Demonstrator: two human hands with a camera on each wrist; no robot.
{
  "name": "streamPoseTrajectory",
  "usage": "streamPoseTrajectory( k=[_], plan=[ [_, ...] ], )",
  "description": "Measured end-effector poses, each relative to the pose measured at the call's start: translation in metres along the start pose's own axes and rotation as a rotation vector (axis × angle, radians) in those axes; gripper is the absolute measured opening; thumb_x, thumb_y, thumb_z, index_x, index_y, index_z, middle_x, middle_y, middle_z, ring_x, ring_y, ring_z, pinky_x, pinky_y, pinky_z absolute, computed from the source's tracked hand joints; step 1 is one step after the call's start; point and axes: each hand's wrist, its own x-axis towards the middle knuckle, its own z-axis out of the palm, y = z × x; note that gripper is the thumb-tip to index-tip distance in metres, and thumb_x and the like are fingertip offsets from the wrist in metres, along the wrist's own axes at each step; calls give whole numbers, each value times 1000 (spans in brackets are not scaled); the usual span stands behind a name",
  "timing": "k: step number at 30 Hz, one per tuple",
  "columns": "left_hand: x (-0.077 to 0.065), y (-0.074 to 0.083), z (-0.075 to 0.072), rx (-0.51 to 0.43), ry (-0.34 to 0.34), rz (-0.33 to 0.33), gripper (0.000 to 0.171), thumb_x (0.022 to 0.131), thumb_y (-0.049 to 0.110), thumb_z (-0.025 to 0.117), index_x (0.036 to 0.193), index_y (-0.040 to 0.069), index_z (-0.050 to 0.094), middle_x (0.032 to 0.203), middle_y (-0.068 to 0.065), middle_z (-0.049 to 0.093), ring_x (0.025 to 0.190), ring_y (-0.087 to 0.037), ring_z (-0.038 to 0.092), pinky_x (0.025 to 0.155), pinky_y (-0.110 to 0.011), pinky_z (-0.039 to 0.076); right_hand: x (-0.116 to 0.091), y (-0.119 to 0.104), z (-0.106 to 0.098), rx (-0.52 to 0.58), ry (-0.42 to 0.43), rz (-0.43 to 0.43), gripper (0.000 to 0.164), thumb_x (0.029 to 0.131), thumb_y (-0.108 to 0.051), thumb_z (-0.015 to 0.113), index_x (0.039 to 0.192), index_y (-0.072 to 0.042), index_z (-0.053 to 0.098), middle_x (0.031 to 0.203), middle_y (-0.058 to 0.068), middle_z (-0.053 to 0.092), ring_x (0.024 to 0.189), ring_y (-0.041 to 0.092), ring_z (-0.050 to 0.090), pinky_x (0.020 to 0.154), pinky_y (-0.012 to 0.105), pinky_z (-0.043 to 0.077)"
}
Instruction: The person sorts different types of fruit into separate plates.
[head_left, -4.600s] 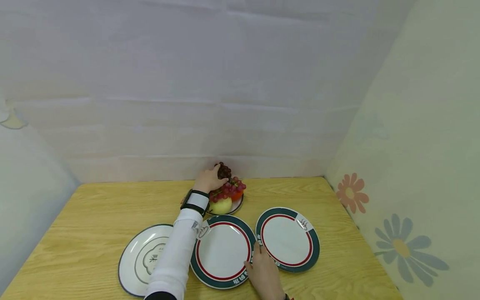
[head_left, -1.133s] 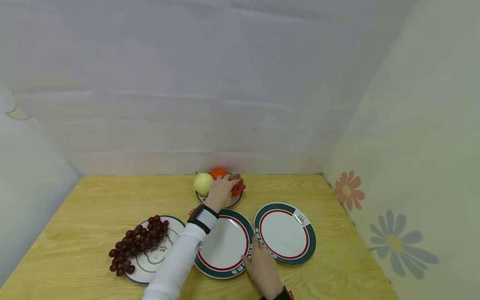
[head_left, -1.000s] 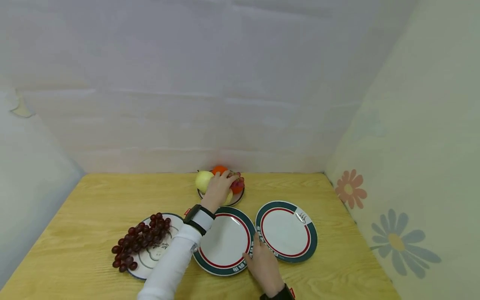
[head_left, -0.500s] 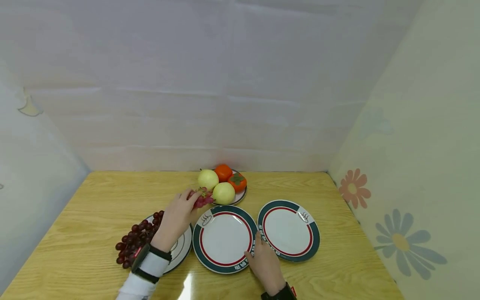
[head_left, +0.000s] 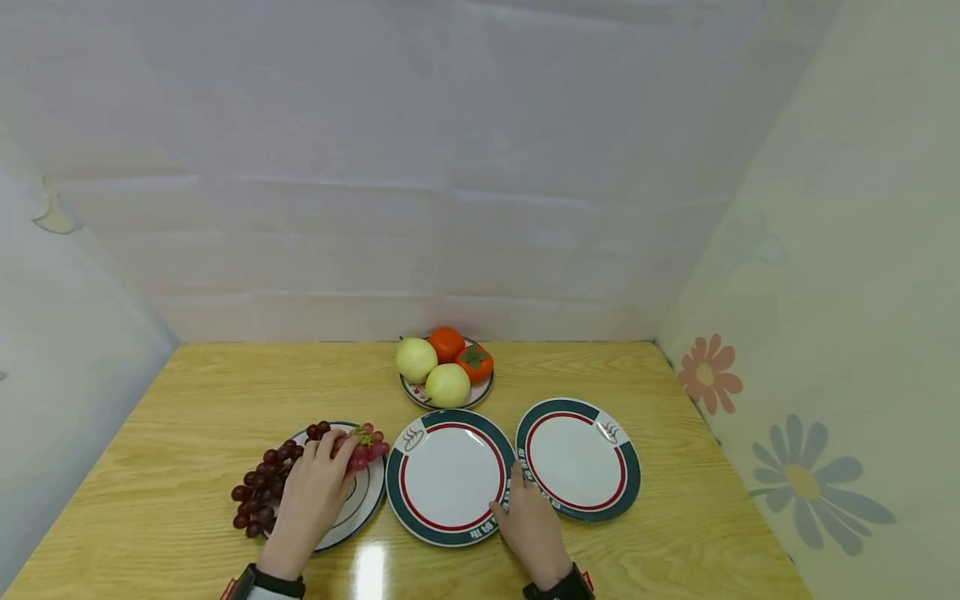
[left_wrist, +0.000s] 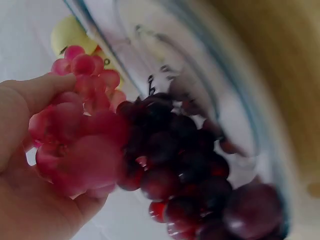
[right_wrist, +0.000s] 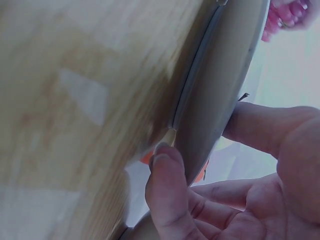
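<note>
My left hand (head_left: 311, 496) holds a bunch of pinkish-red grapes (head_left: 367, 448) over the white left plate (head_left: 367, 496); in the left wrist view thumb and fingers curl round the red grapes (left_wrist: 92, 150). Beside them lies a bunch of dark grapes (head_left: 262, 492), partly on that plate and partly past its left rim. At the lower right rim of the green-banded middle plate (head_left: 450, 479) is my right hand (head_left: 531, 533), thumb over the rim and index finger along the outer edge. The right wrist view shows thumb and finger on either side of the plate's rim (right_wrist: 220, 90).
At the back, a small plate (head_left: 483, 390) bears two pale yellow pears (head_left: 447, 386) and two orange persimmons (head_left: 475, 364). A second green-banded plate (head_left: 577, 458) stands close on the right of the middle one. Walls border the wooden table (head_left: 187, 417) behind and at the sides.
The dark grapes went from the back plate to the left plate. Since then my left hand has taken the red grapes and brought them left and nearer. My right hand has stayed at the rim.
</note>
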Motion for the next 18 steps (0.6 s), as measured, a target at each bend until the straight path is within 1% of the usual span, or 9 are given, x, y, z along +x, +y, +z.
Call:
streamPoseTrajectory(
  k=[2, 3, 6, 8, 10, 14, 17, 18],
  plan=[
    [-4, 0, 3, 33, -18, 11, 47, 66, 14, 85, 108, 9, 66, 108, -16, 61, 92, -36, 56, 69, -49, 50, 1, 1, 0, 3, -8, 5, 72, 78, -25, 76, 130, 15, 46, 102, 26, 67, 82, 34, 68, 68, 45, 54],
    [-5, 1, 5, 54, -37, 10, 46, 65, 15, 86, 106, 10, 66, 109, -15, 62, 95, -36, 55, 71, -50, 49, 1, 1, 0, 4, -14, 9, 72, 79, -25, 76, 130, 15, 46, 102, 26, 67, 83, 34, 68, 70, 45, 54],
    [-10, 4, 3, 131, -124, 1, 45, 65, 20, 86, 104, 11, 68, 112, -13, 63, 101, -36, 53, 76, -52, 46, 1, 0, -1, 1, -32, 20, 72, 79, -26, 75, 132, 14, 45, 102, 24, 67, 84, 33, 68, 72, 46, 54],
    [-10, 6, 2, 165, -181, -11, 44, 66, 24, 85, 105, 12, 67, 114, -13, 63, 104, -36, 51, 78, -54, 43, 1, -1, -2, -2, -44, 34, 72, 80, -26, 75, 133, 13, 45, 103, 24, 67, 85, 32, 67, 74, 46, 53],
    [-10, 9, 1, 178, -211, -21, 43, 67, 26, 84, 105, 11, 68, 116, -14, 62, 106, -36, 49, 79, -56, 41, 1, -2, -3, -2, -49, 45, 72, 80, -27, 74, 133, 12, 45, 103, 23, 67, 85, 31, 67, 74, 46, 53],
    [-10, 11, -1, 166, -223, -28, 43, 68, 31, 83, 101, 8, 68, 117, -17, 60, 107, -38, 47, 78, -58, 40, 1, -3, -4, 2, -56, 55, 72, 80, -27, 74, 133, 12, 45, 102, 23, 67, 84, 31, 66, 73, 46, 53],
    [-9, 13, -1, 137, -208, -32, 43, 67, 34, 83, 99, 7, 69, 118, -18, 58, 108, -39, 47, 76, -56, 41, 2, -2, -3, 1, -59, 58, 72, 80, -27, 74, 133, 12, 44, 103, 24, 67, 85, 31, 66, 74, 46, 53],
    [-9, 14, -2, 120, -199, -39, 42, 69, 34, 82, 99, 7, 69, 118, -18, 57, 109, -39, 47, 76, -55, 41, 3, -2, -3, 1, -60, 60, 72, 80, -27, 74, 133, 12, 44, 104, 24, 67, 86, 32, 67, 74, 46, 53]
  ],
)
